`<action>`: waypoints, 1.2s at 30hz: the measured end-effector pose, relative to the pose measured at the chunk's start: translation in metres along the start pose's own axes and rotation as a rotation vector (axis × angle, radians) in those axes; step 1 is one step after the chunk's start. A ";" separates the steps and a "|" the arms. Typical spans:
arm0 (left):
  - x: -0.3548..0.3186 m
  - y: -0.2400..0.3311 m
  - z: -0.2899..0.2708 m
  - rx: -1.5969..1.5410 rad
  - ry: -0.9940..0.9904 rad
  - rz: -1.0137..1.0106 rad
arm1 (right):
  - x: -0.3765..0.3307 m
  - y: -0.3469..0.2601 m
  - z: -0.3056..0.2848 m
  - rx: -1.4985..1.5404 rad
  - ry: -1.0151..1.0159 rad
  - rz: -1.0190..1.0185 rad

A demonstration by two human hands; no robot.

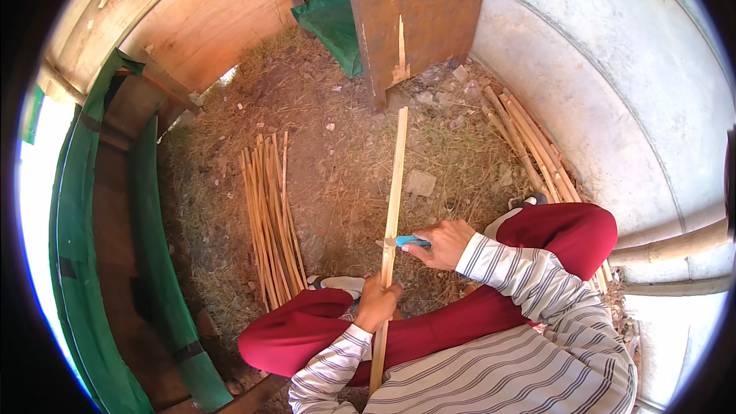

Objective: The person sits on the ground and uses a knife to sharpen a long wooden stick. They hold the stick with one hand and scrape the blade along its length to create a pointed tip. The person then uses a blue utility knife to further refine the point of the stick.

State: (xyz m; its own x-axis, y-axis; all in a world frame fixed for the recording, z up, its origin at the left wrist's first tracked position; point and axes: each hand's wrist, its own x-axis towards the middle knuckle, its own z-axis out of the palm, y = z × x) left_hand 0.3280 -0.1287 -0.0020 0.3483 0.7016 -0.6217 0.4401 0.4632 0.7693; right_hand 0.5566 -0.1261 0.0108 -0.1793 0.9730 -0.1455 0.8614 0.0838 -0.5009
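Observation:
A long pale bamboo strip (396, 172) points away from me, its near end at my lap and its far end above the ground. My left hand (376, 303) is closed around its lower part. In my right hand (446, 244) is a knife with a blue handle (412, 241). The blade meets the strip around its middle, a little beyond my left hand; whether it has cut in, I cannot tell. Both my knees are bent out to the sides, in dark red trousers (452, 327).
A bundle of thin bamboo strips (270, 218) lies on the ground to the left, and thicker pieces (529, 134) lean along the right wall. A wooden cabinet (418, 19) with green sheeting stands ahead. Green-covered boards (157, 245) line the left side.

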 end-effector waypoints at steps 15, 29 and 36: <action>0.006 0.004 -0.002 0.013 0.010 -0.018 | 0.002 0.003 -0.001 -0.031 0.102 -0.005; -0.027 0.000 0.015 0.178 -0.255 -0.081 | 0.018 0.106 -0.074 -0.001 0.253 0.619; -0.011 0.004 0.007 0.065 -0.205 -0.125 | -0.001 0.044 -0.053 0.080 0.191 0.121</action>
State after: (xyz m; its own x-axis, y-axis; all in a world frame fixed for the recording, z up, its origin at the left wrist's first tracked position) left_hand 0.3319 -0.1390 0.0070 0.4453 0.5136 -0.7334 0.5402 0.4991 0.6775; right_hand 0.6202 -0.1122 0.0337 0.0230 0.9986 -0.0487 0.8296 -0.0462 -0.5564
